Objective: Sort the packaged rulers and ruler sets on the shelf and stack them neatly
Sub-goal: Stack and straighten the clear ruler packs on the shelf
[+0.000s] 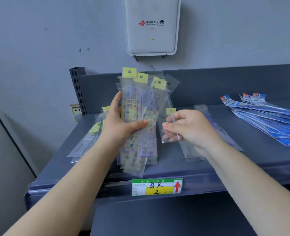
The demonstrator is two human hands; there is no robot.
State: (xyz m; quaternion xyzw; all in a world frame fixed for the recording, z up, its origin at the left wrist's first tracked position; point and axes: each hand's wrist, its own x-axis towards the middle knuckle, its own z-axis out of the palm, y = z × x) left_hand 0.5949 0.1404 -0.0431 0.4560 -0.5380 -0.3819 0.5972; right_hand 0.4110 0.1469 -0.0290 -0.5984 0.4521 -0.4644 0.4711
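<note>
My left hand [122, 123] grips a fanned bundle of clear-packaged rulers [140, 106] with yellow hang tabs, held upright above the grey shelf [243, 160]. Just to its right, my right hand [187, 128] pinches another clear ruler packet [168, 126] with a yellow tab. Several more clear ruler packets [91, 135] lie on the shelf at the left, behind my left forearm. One or two lie under my right hand [192, 154]. A spread pile of blue-and-white packaged rulers [267, 120] rests on the shelf's right side.
A green and yellow price label [157, 187] with a red arrow hangs on the shelf's front edge. A white router box [152, 26] is mounted on the wall above. A slotted shelf upright [77, 89] and a wall socket [76, 110] stand at the left.
</note>
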